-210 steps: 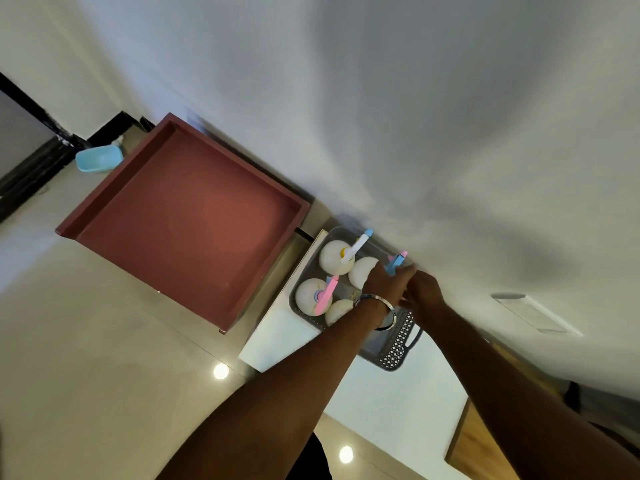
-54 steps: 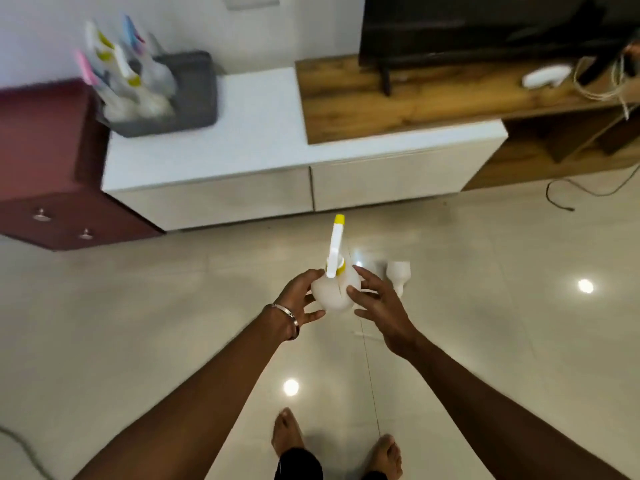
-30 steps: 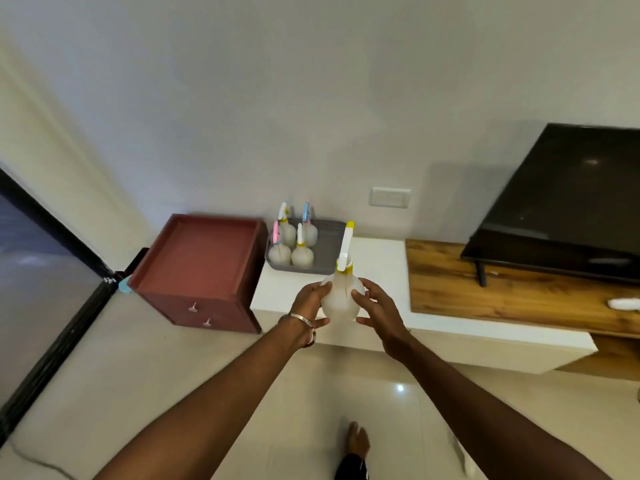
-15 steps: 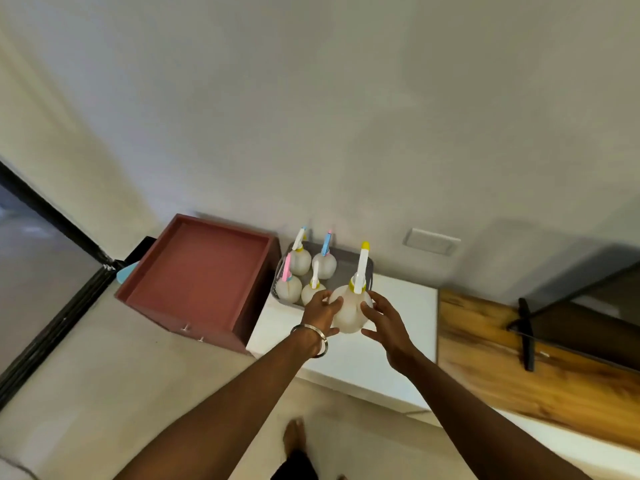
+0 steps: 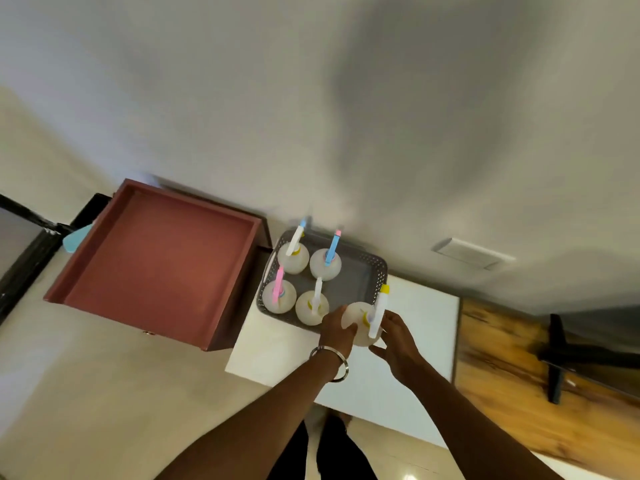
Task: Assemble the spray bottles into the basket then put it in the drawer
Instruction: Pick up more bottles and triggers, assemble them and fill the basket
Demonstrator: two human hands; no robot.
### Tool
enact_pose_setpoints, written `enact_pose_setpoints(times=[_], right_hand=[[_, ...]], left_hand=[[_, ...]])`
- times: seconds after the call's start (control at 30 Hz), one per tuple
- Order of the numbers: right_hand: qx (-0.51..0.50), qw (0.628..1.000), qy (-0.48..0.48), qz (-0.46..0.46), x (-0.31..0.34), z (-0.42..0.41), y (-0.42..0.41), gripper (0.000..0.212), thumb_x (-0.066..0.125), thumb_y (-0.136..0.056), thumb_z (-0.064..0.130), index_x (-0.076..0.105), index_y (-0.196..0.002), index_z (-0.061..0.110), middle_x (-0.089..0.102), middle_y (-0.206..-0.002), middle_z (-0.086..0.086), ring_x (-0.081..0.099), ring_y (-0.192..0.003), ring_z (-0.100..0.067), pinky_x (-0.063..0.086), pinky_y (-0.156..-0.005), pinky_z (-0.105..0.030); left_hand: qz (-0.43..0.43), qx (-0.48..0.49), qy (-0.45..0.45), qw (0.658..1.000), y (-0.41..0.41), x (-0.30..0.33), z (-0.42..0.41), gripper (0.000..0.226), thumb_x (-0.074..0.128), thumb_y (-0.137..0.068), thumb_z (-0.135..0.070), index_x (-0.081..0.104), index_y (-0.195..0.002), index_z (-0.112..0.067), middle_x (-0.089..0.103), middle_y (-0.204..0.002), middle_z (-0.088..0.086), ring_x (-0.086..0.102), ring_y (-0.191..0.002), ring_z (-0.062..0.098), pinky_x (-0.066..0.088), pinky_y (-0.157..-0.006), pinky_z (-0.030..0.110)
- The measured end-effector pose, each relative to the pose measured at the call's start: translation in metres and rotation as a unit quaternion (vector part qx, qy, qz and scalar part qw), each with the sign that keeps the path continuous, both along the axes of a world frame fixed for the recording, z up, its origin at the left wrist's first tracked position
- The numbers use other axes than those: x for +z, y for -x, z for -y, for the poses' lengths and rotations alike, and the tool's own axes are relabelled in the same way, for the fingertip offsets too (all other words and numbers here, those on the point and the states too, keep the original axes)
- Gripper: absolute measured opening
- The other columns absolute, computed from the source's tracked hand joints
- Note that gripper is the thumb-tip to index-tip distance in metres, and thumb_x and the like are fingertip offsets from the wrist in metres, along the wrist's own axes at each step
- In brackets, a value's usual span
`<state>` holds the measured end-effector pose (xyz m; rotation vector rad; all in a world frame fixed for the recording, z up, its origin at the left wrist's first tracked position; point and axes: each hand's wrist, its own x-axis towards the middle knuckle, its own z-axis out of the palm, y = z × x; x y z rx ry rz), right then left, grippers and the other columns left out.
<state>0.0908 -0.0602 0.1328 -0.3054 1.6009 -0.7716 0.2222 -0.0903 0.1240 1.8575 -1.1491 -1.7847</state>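
A grey perforated basket [image 5: 371,268] stands on the white cabinet top [image 5: 419,327], against the wall. Inside it stand several round white spray bottles with blue, pink and white nozzles [image 5: 293,258]. Both hands hold another white spray bottle with a yellow-tipped nozzle [image 5: 364,323] over the basket's near right corner. My left hand [image 5: 337,330] grips its left side and my right hand [image 5: 394,337] cups its right side. The right half of the basket floor is bare.
A dark red drawer unit [image 5: 159,265] with a raised-rim top stands left of the white cabinet, two small knobs on its front. A wooden shelf [image 5: 540,386] with a black TV stand foot lies to the right. A light blue object [image 5: 74,239] sits behind the red unit.
I have come closer to the cabinet and my view now looks down on the basket. Both hands have carried the yellow-tipped bottle forward to the basket's near right corner.
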Motion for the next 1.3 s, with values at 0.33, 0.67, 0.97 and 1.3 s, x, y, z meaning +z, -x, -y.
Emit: enact_pose_setpoints(times=[0.33, 0.67, 0.97, 1.3], right_hand=[[0.013, 0.996, -0.081, 0.039, -0.067, 0.04, 0.006, 0.022, 0.062, -0.096, 0.022, 0.056, -0.117, 0.021, 0.06, -0.12, -0.007, 0.062, -0.106, -0.023, 0.058, -0.073, -0.035], [0.015, 0.994, -0.096, 0.051, -0.104, 0.04, 0.009, 0.033, 0.062, -0.09, 0.011, 0.057, -0.122, 0.014, 0.065, -0.119, -0.014, 0.065, -0.107, -0.032, 0.059, -0.085, -0.043], [0.019, 0.996, -0.076, 0.053, -0.113, 0.05, 0.002, 0.024, 0.065, -0.088, 0.019, 0.067, -0.112, 0.017, 0.071, -0.105, -0.012, 0.07, -0.094, -0.026, 0.06, -0.084, -0.046], [0.037, 0.994, -0.089, 0.056, -0.111, 0.05, -0.004, 0.016, 0.064, -0.085, 0.02, 0.078, -0.079, 0.025, 0.076, -0.077, 0.0, 0.07, -0.085, -0.022, 0.06, -0.069, -0.035]], left_hand=[[0.011, 0.017, -0.056, 0.998, 0.008, -0.063, 0.025, 0.053, 0.044, -0.095, -0.002, 0.031, -0.146, -0.011, 0.035, -0.151, 0.011, 0.033, -0.14, 0.029, 0.031, -0.114, 0.042], [0.011, -0.045, -0.064, 0.997, 0.013, -0.098, 0.021, 0.049, 0.043, -0.095, -0.002, 0.033, -0.142, -0.007, 0.034, -0.148, 0.014, 0.033, -0.138, 0.029, 0.032, -0.114, 0.043], [0.02, -0.071, -0.06, 0.996, 0.016, -0.113, 0.018, 0.048, 0.04, -0.099, -0.013, 0.03, -0.146, -0.011, 0.016, -0.158, 0.01, 0.015, -0.147, 0.023, 0.02, -0.119, 0.036], [0.006, -0.014, -0.063, 0.998, 0.013, -0.117, 0.018, 0.048, 0.05, -0.095, -0.013, 0.037, -0.141, -0.011, 0.029, -0.154, 0.01, 0.028, -0.142, 0.027, 0.029, -0.116, 0.041]])
